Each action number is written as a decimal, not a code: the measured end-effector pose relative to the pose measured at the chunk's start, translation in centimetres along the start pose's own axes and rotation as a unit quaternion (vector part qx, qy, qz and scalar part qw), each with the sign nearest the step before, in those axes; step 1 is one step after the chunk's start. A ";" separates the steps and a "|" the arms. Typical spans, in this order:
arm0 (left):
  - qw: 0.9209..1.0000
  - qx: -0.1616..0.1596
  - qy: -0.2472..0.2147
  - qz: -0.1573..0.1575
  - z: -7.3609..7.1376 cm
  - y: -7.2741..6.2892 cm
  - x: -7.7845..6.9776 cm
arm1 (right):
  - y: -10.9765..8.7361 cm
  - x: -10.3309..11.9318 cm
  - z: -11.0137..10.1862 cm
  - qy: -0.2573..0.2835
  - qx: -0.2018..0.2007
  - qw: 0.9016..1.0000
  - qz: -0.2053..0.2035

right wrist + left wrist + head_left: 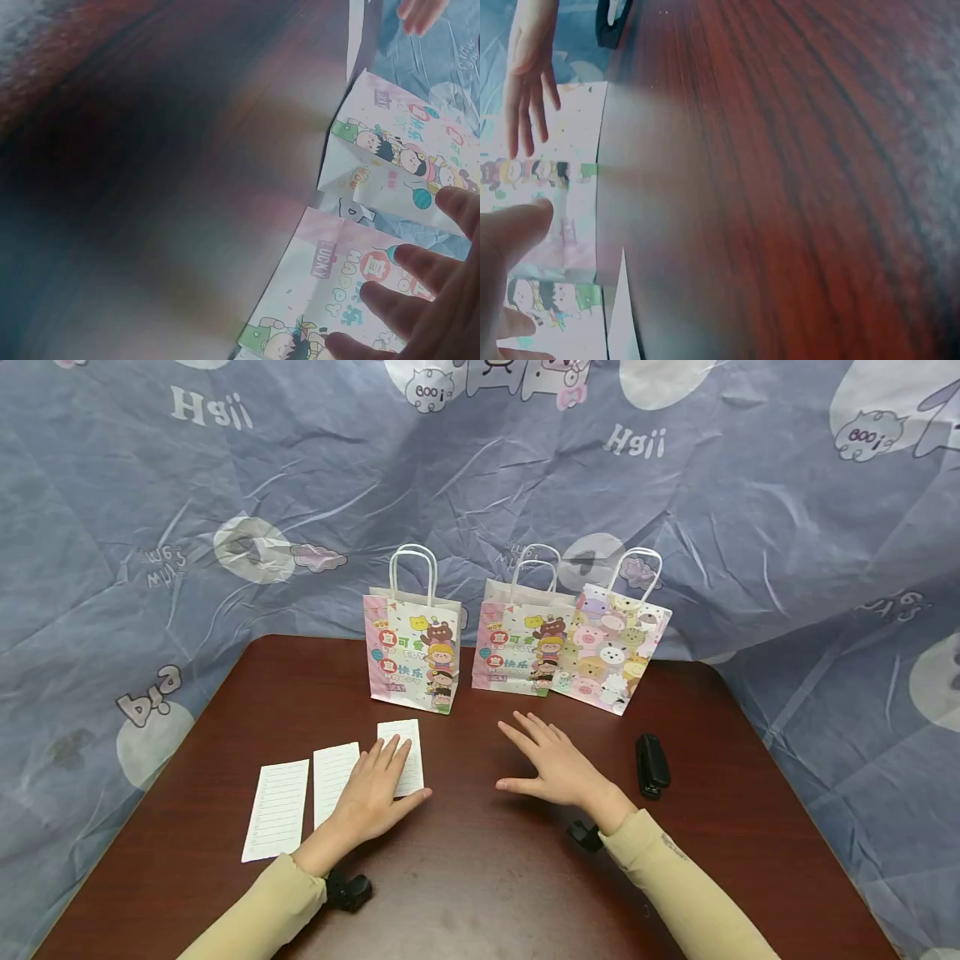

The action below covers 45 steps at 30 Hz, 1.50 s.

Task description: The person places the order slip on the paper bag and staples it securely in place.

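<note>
My left hand [372, 793], fingers spread and holding nothing, is over the middle and right sheets of lined paper in the head view. The right lined sheet [411, 781] lies partly behind its fingers, and the middle sheet [333, 770] is partly covered too. A third lined sheet [276, 810] lies farther left. Whether the fingers touch the paper I cannot tell. To the right, my right hand [558, 767] has its fingers straight and apart, with nothing held. Beyond it stand the middle paper bag [517, 643] and the animal-face paper bag [609, 652]; a black stapler [652, 766] lies to its right.
Another cartoon paper bag [412, 652] with white handles stands at the back left of the dark wooden table [480, 877]. A blue patterned cloth [300, 460] hangs behind the table. Each wrist wears a small black camera.
</note>
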State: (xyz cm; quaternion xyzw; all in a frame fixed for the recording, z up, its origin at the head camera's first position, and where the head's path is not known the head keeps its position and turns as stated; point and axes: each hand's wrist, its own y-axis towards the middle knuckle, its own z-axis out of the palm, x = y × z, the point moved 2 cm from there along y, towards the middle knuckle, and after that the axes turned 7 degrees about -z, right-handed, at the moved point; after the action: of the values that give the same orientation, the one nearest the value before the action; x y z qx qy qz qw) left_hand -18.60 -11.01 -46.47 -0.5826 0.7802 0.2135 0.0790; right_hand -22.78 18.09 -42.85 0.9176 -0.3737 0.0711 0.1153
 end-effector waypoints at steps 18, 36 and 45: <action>0.999 -0.026 -0.016 -0.044 1.2 0.5 1.9 | 3.2 -0.6 1.0 0.076 -0.012 0.997 0.021; 0.997 -0.035 -0.007 -0.073 1.9 0.9 2.7 | 6.0 -1.1 2.8 0.117 -0.036 0.991 0.047; 0.997 -0.039 0.014 -0.067 2.3 1.2 2.8 | 7.7 -1.4 3.2 0.153 -0.060 0.982 0.093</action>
State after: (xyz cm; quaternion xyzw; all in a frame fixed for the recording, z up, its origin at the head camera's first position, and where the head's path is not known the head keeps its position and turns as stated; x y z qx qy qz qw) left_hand -20.94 -12.19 -49.32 -0.6393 0.7314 0.2298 0.0599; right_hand -29.02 12.86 -45.01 0.8487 -0.4388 0.1985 0.2185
